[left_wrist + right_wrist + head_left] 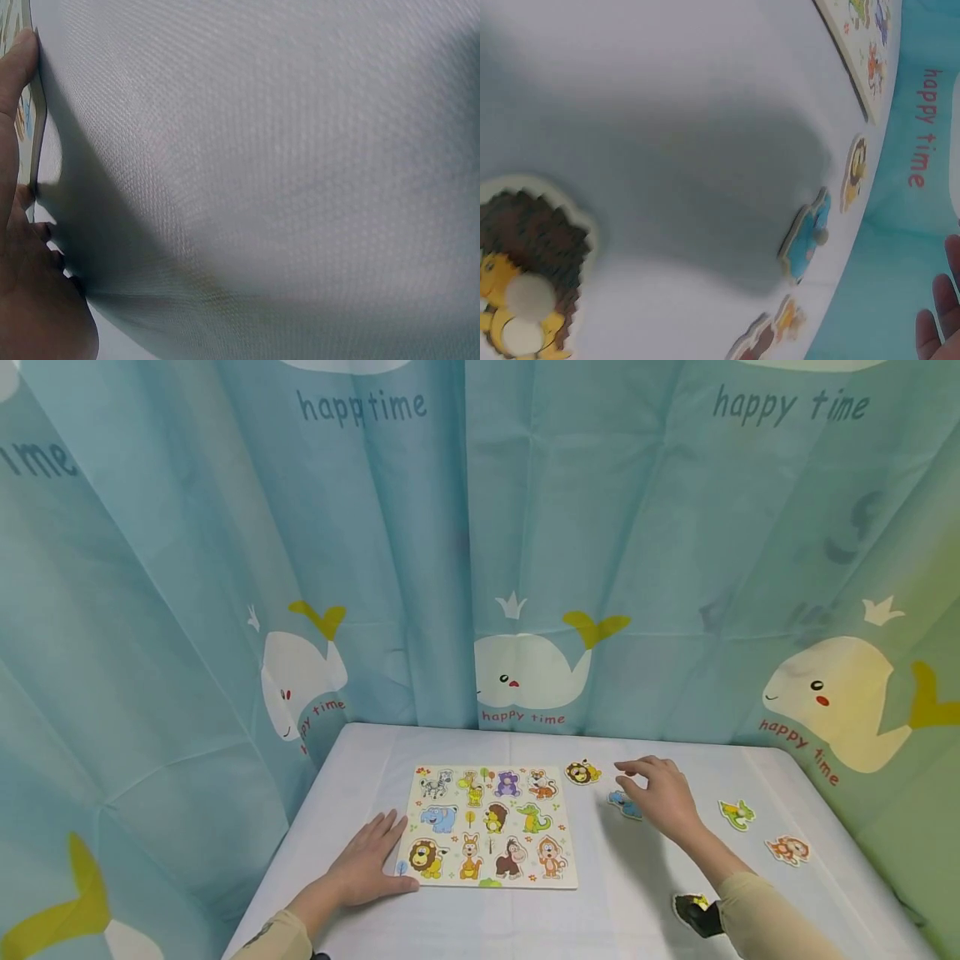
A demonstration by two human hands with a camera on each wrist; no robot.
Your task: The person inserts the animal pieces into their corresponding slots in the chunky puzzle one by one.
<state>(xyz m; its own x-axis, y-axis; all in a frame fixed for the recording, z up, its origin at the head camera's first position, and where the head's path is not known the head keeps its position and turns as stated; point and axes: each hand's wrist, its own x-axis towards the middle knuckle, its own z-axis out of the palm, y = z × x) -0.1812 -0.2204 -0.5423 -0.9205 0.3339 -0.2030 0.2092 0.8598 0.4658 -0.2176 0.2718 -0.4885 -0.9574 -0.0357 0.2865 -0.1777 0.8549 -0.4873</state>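
A flat animal puzzle board [487, 885] lies on the table, printed with several animals. My left hand [367, 864] rests at its left edge, fingers spread and thumb at the near left corner; the left wrist view catches the thumb [19, 64] along the board's side. Over the table to the right of the board is my right hand [660, 797], thumb and forefinger bent and apart, nothing seen between them. It partly covers a blue elephant piece [622, 804], whose small knob [820, 237] shows in the right wrist view. Beyond the fingertips lies a lion piece [581, 772].
Farther right lie a green crocodile piece [737, 814] and a monkey piece [787, 850]. A hedgehog piece [690, 906] lies near my right sleeve, partly hidden by the black wrist gear [703, 920]. A blue whale-print curtain [420, 568] hangs behind the table.
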